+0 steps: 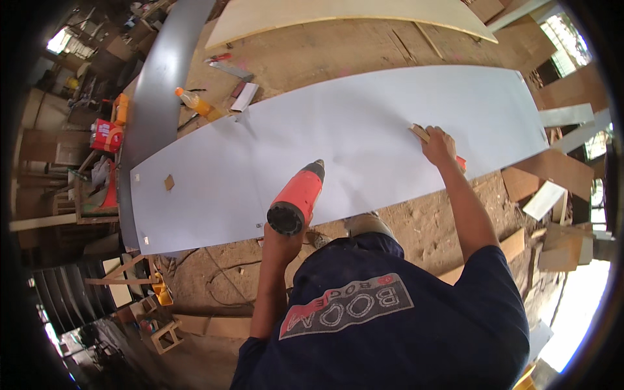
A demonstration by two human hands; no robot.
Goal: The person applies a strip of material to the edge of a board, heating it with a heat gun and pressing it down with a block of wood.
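Knelt over a sawdust floor (338, 52) strewn with offcuts. Lay flat across it, spanning most of the view: a long pale sheet (364, 130), its near edge close to the knees. Curved past its left end: a dark grey strip (162, 78). Lay beyond it, at the top: a pale board (351, 16).

Pointed down at the sheet's near middle: a red heat gun (298, 198), dark nozzle low over the surface, whether touching could not be told. Clamped round its handle from below: the left hand (281, 237), fingers closed tight.

Reached out to the far right part of the sheet: the right hand (439, 144), fingers closed on a small wood block (420, 133) pressed flat to the surface. Showed under the wrist: something red, too hidden to name.

Stood off the sheet's far left edge: an orange bottle (195, 102). Rested on the sheet's left end: a small wood chip (169, 182).

Looked, as a judgement, like warming and pressing down the sheet's face, gun and block well apart at this point. Called, probably, for bringing block and warmed patch together, holding the nozzle off the surface, and pressing evenly so that no bubble or scorch was left.
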